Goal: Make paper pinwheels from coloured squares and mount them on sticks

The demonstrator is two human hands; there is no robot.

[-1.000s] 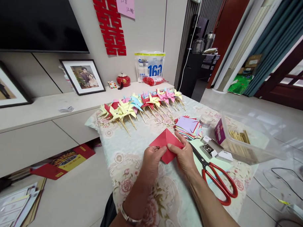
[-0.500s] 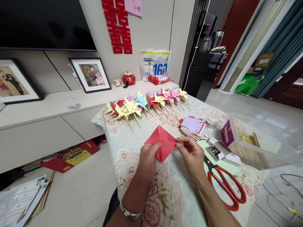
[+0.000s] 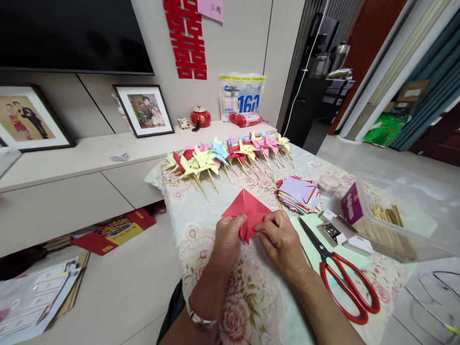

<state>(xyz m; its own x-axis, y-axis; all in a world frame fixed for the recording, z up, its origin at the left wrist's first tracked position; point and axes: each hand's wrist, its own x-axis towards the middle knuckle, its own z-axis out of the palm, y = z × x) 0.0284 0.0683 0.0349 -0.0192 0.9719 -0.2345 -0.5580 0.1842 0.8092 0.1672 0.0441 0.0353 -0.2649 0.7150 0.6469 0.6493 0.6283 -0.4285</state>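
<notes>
L hand [image 3: 228, 238] & R hand [image 3: 282, 241] both pinch paper [image 3: 244, 204] — prob. light, thin, easily creased, best held nr corners.

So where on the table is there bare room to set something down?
Bare cloth shows between the pinwheels and the red paper, and between the forearms. The right side is crowded: scissors, paper stack, small boxes and plastic bin.
</notes>
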